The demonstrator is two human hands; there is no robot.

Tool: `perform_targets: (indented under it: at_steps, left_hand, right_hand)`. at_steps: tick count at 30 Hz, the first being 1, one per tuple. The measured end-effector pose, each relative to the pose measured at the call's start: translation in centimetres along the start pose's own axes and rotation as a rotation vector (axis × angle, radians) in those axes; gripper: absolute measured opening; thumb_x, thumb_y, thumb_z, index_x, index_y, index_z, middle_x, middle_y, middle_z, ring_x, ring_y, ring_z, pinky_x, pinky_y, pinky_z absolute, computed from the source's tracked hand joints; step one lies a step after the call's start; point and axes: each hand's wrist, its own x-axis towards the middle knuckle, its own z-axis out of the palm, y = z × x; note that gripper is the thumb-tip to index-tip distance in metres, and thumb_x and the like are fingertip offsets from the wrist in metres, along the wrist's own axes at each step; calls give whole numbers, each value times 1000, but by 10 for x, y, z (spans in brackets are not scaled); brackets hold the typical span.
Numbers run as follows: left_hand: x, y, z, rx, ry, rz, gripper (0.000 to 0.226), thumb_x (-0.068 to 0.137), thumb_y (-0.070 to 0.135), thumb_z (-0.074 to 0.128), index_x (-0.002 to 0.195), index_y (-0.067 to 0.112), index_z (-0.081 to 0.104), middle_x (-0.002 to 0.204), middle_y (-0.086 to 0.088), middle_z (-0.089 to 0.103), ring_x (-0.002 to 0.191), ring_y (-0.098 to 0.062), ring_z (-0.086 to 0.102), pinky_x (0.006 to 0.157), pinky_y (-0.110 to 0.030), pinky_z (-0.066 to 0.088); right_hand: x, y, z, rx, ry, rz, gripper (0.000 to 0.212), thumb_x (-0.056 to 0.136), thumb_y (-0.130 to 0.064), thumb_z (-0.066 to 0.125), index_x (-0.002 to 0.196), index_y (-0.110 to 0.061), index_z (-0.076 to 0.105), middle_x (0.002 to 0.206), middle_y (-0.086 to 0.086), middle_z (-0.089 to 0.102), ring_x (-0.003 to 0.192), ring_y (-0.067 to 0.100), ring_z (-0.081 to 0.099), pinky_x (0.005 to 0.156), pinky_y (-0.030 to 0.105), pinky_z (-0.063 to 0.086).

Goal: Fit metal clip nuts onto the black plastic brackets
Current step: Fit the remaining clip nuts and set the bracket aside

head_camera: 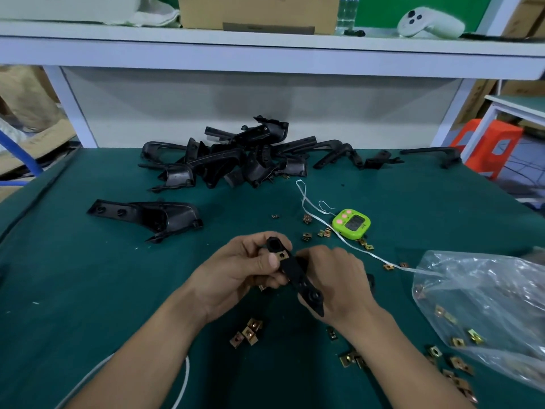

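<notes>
Now one black plastic bracket point(295, 271) held in both hands above green mat point(88, 276), close to body, probably so nut seat faces eyes. Fingers of left hand point(236, 270) curl round upper end, thumb just beside brass-coloured clip nut point(282, 255) sitting on it; likely pressing it home. Meanwhile right hand point(336, 278) grips lower part, to steady. Bracket matt, flat narrow arm, round boss near pointed tip. Nut small, squarish, shiny folded metal with hole. Other loose clip nuts point(249, 332) scattered near wrists for quick reach; more in crinkled clear bag point(486, 290). Far off, pile of brackets point(236, 157).
</notes>
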Motion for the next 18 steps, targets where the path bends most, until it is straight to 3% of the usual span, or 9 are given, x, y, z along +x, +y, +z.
perform_targets:
  at_steps: [5, 9, 14, 16, 18]
  left_hand:
    - [2, -6, 6, 73, 87, 41, 24, 73, 28, 86, 94, 20, 78, 68, -2, 70, 63, -12, 68, 61, -21, 52]
    - [1, -6, 6, 56, 95, 36, 46, 57, 37, 98, 93, 17, 79, 68, -5, 70, 61, -15, 68, 60, -22, 53]
    - [1, -8, 4, 54, 126, 27, 48, 54, 33, 99, 95, 16, 80, 69, -5, 70, 62, -16, 67, 60, -23, 53]
    - [3, -9, 5, 72, 193, 21, 43, 63, 22, 94, 103, 20, 80, 71, -7, 72, 65, -16, 67, 63, -22, 53]
    - [5, -12, 5, 113, 296, 34, 44, 68, 14, 91, 109, 26, 79, 81, -13, 75, 70, -18, 69, 66, -22, 55]
  right_hand:
    - [2, 5, 3, 72, -27, 22, 22, 65, -33, 46, 81, -27, 61, 63, -3, 60, 67, 31, 59, 53, 32, 40]
    - [2, 5, 4, 74, -31, 22, 21, 63, -32, 45, 76, -27, 61, 59, -2, 58, 60, 29, 56, 48, 30, 36]
    - [3, 4, 2, 71, -96, 41, 16, 66, -28, 51, 79, -28, 61, 62, -3, 58, 60, 26, 54, 45, 27, 30]
    - [4, 9, -4, -28, -52, 108, 17, 69, -29, 61, 86, -29, 62, 70, -1, 62, 70, 28, 62, 53, 29, 35]
    - [4, 20, -11, -135, 67, 311, 21, 71, -27, 68, 91, -26, 63, 80, 1, 67, 82, 31, 68, 60, 30, 37]
